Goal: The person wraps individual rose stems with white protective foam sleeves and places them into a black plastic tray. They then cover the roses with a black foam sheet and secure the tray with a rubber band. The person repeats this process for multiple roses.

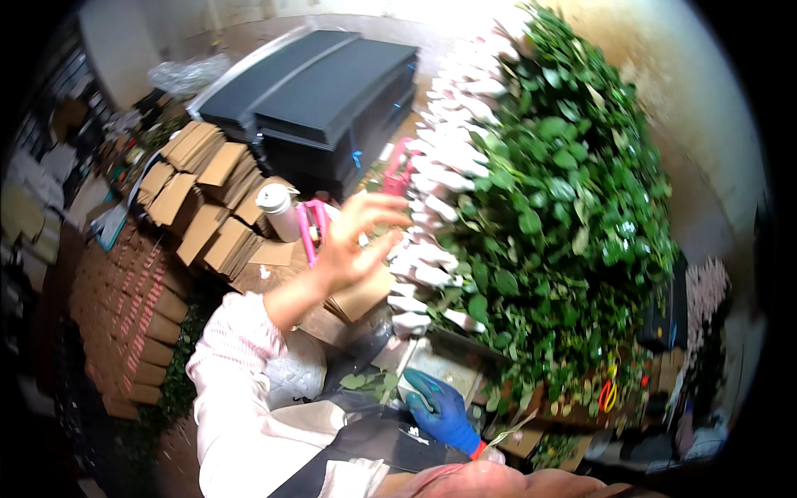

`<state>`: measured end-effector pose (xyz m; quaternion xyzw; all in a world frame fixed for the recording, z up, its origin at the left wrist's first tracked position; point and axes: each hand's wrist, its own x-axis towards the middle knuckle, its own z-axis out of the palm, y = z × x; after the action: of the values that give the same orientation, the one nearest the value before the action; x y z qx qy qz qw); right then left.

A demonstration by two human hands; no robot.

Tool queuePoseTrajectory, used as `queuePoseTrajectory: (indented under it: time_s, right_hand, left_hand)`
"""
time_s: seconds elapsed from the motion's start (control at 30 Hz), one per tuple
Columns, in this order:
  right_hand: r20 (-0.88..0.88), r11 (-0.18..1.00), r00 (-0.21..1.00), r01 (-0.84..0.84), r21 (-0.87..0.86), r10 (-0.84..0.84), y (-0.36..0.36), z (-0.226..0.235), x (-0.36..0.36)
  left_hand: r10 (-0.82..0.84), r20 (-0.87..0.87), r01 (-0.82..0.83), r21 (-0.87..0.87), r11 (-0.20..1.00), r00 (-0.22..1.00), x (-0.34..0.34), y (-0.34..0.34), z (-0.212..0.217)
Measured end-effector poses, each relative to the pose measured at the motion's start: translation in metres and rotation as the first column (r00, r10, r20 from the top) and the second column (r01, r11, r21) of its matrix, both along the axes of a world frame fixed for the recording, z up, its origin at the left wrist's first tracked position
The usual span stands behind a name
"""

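1. Two hands show; the one left hand, bare and blurred, is raised with fingers loosely spread and slightly bent; nothing shows in its grasp.
2. The one right hand wears a blue glove with green fingers, partly curled, low beside the leafy stems; whether it has hold of anything, I cannot tell.
3. White-wrapped flower heads, too many and blurred to count, line the left edge of one large heap of those stems; the left hand's fingertips are near them.
4. Left of that hand stands one white lidded cup on the bench; two pink objects show, one beside the cup, one near the heads.
5. At least six cardboard bundles lie farther left; one strapped block of dark sheets sits behind.
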<state>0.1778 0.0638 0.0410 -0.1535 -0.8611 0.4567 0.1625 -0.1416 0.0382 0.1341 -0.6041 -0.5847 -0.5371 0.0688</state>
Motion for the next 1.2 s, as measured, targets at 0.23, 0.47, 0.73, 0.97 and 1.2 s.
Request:
queuePoseTrajectory:
  time_s: [0.23, 0.47, 0.73, 0.97, 1.2]
  right_hand:
    - [0.104, 0.992, 0.989, -0.101, -0.076, 0.108, 0.009, -0.028, -0.006]
    - [0.179, 0.983, 0.98, -0.112, 0.148, 0.084, 0.015, -0.12, 0.049]
    - [0.082, 0.998, 0.995, -0.059, -0.011, 0.06, 0.008, -0.028, -0.009]
    - [0.061, 0.996, 0.997, 0.055, -0.074, -0.05, 0.002, -0.029, -0.013]
    - [-0.574, 0.902, 0.801, 0.363, 0.235, -0.173, 0.024, 0.051, -0.079]
  left_hand:
    - [0.922, -0.256, -0.941, 0.1, 0.323, 0.29, -0.303, -0.045, -0.024]
    - [0.826, -0.503, -0.966, -0.15, 0.209, 0.257, -0.359, -0.055, -0.013]
    - [0.67, -0.559, -0.872, -0.347, 0.346, 0.488, -0.358, -0.069, 0.03]
    - [0.658, -0.329, -0.582, 0.307, 0.753, 0.678, -0.219, -0.045, 0.088]
    - [0.053, -0.025, -0.026, 0.613, 0.789, 0.998, 0.067, -0.021, 0.002]
